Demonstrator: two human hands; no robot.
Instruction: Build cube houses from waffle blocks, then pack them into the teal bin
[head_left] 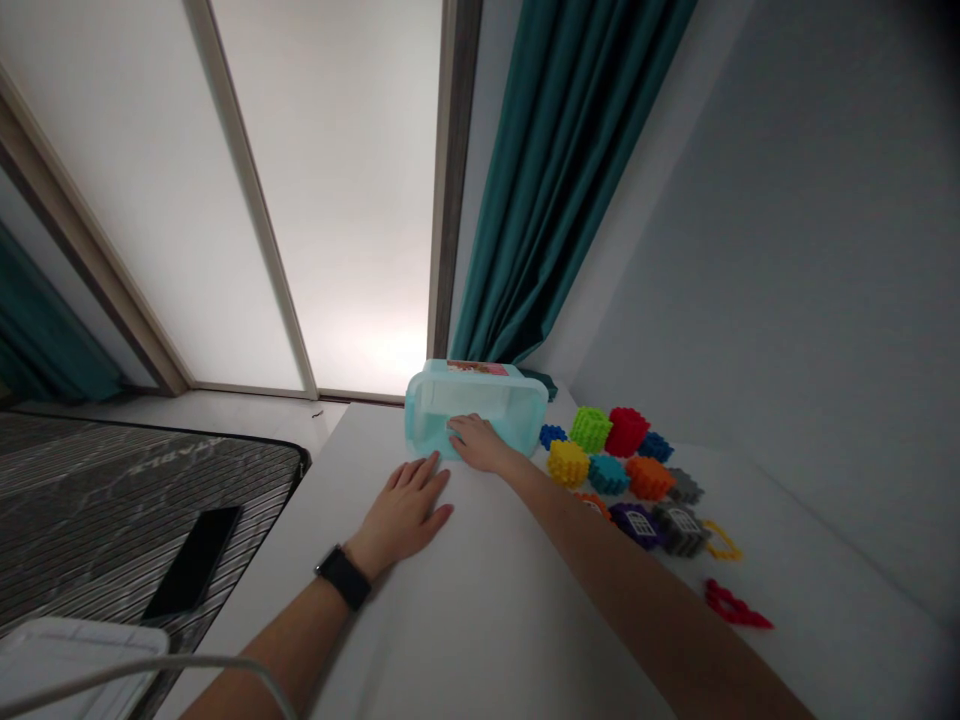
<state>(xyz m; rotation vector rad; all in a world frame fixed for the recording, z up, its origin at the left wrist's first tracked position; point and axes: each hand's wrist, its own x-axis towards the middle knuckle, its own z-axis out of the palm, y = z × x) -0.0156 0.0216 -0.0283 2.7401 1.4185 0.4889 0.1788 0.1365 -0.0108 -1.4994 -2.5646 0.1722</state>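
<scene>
A translucent turquoise plastic box [476, 412] with a printed label on its far side stands near the far end of a white table [480, 610]. My right hand [478, 444] lies against the box's near lower edge, and its fingers touch the plastic. Whether it grips the box is hard to tell. My left hand [401, 515] is flat on the tabletop, just short of the box, with its fingers spread. A black wristwatch [343, 577] sits on my left wrist. Several knobbly toy blocks [607, 474] in bright colours lie to the right of my right forearm.
Red and yellow flat toy shapes [735, 605] lie further right on the table. Left of the table is a striped grey mattress [127, 500] with a black phone [193, 562] on it. A frosted glass door [337, 200] and teal curtain [559, 170] stand beyond.
</scene>
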